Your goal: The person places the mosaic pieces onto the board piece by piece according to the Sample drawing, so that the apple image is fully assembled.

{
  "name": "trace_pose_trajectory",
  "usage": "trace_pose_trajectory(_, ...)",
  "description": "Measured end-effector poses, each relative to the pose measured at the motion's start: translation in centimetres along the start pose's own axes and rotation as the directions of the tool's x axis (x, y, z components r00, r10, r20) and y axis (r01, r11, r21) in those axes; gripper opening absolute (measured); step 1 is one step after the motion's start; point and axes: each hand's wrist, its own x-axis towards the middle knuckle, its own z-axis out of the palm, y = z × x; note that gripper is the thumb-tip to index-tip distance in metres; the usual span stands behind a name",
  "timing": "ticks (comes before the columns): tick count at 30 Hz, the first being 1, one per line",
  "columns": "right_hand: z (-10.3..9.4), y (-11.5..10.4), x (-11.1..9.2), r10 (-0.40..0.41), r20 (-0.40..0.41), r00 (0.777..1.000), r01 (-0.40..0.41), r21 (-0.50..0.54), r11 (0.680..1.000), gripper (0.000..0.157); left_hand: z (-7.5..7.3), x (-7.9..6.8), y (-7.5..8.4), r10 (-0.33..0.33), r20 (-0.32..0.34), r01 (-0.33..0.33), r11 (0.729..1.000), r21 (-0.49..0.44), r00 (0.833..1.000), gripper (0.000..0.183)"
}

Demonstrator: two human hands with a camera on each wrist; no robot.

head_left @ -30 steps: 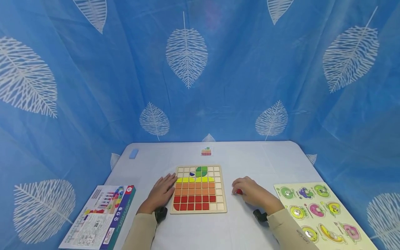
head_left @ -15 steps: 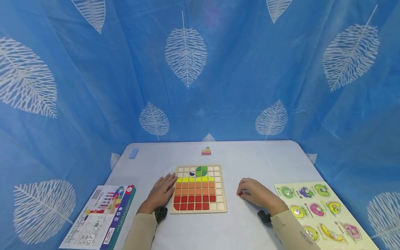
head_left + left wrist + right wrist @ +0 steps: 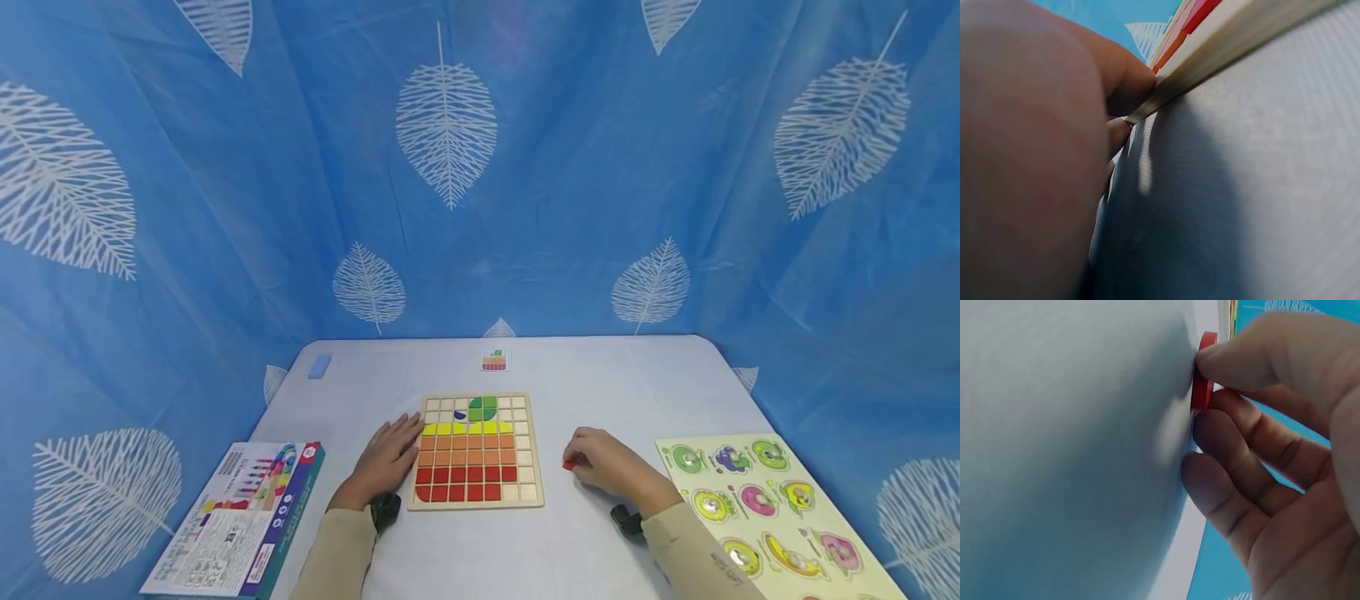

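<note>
My right hand (image 3: 609, 460) pinches a small red tile (image 3: 569, 464) low over the white tabletop, to the right of a wooden grid board (image 3: 480, 505). The right wrist view has the thumb on the face of the red tile (image 3: 1203, 381), with the fingertips behind and below it. On the board lie rows of red, orange and yellow tiles, green pieces near the top and one dark blue piece (image 3: 460, 415). My left hand (image 3: 384, 458) rests with straight fingers along the board's left edge. In the left wrist view, fingertips meet the board's side (image 3: 1210, 56).
A small picture card (image 3: 494, 360) lies behind the board, and a light blue block (image 3: 319, 367) is at the back left. A printed box (image 3: 232, 521) occupies the front left. At the right lies a fruit puzzle board (image 3: 772, 517). Blue leaf-patterned curtains (image 3: 517, 167) surround the table.
The right hand shifted a little to the right, then slightly back left, with the red tile turned in its fingers and showing more now. The left hand and the tiles on the board stayed put.
</note>
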Motion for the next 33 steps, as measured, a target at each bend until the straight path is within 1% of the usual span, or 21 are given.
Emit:
trace_pose_trajectory(2,0.1,-0.2,0.2,0.021,0.006,1.000,-0.021,-0.018,1.000,0.021,0.0,0.0,0.0,-0.006,0.003,0.006,1.000,-0.004,1.000,0.055)
trace_pose_trajectory(6,0.3,-0.6,0.6,0.098,0.029,0.995,-0.096,-0.068,0.993,0.023,0.1,-0.1,0.0,-0.004,0.000,0.004,1.000,0.003,1.000,0.055)
trace_pose_trajectory(10,0.5,-0.9,0.8,0.142,0.026,0.990,-0.139,-0.084,0.987,0.024,0.1,0.0,-0.1,-0.008,0.005,0.008,1.000,0.001,1.000,0.056)
trace_pose_trajectory(12,0.6,-1.1,1.0,0.139,0.007,0.990,-0.139,-0.059,0.989,0.025,0.1,0.0,-0.1,-0.009,0.003,0.009,1.000,-0.002,1.000,0.056)
trace_pose_trajectory(14,0.8,-1.5,1.2,0.117,-0.029,0.993,-0.118,-0.019,0.993,0.026,0.1,0.0,-0.1,-0.014,0.009,0.014,1.000,-0.001,1.000,0.056)
trace_pose_trajectory(16,1.0,-1.8,1.5,0.075,-0.067,0.995,-0.074,0.027,0.997,0.027,0.0,0.0,-0.2,-0.012,0.008,0.012,1.000,0.006,1.000,0.056)
trace_pose_trajectory(18,1.2,-2.3,1.9,0.047,-0.085,0.995,-0.043,0.056,0.998,0.027,-0.1,0.1,-0.2,-0.011,0.006,0.011,1.000,0.009,1.000,0.055)
trace_pose_trajectory(20,1.3,-2.7,2.2,0.061,-0.083,0.995,-0.057,0.050,0.997,0.025,-0.1,0.2,-0.1,-0.008,0.006,0.008,1.000,0.005,1.000,0.055)
trace_pose_trajectory(22,1.2,-2.8,2.2,0.085,-0.073,0.994,-0.082,0.037,0.996,0.023,0.0,0.3,0.0,-0.006,0.009,0.006,1.000,0.002,1.000,0.055)
trace_pose_trajectory(25,0.4,-2.7,1.8,0.120,-0.035,0.992,-0.119,0.040,0.992,0.019,0.2,0.2,0.1,-0.013,0.014,0.013,1.000,0.000,1.000,0.055)
trace_pose_trajectory(26,0.2,-2.7,1.6,0.115,-0.021,0.993,-0.113,0.053,0.992,0.021,0.2,0.2,0.1,-0.012,0.013,0.012,1.000,0.003,1.000,0.055)
trace_pose_trajectory(30,-0.4,-2.5,1.0,0.117,0.084,0.990,-0.124,0.078,0.989,0.028,0.1,-0.1,0.0,-0.013,0.008,0.013,1.000,0.013,1.000,0.055)
trace_pose_trajectory(31,-0.3,-2.4,0.8,0.124,0.102,0.987,-0.133,0.080,0.988,0.029,0.0,-0.1,0.0,-0.007,0.005,0.007,1.000,0.012,1.000,0.055)
trace_pose_trajectory(33,0.0,-2.2,0.5,0.123,0.113,0.986,-0.133,0.079,0.988,0.031,-0.1,-0.1,0.0,0.002,0.006,-0.002,1.000,0.009,1.000,0.055)
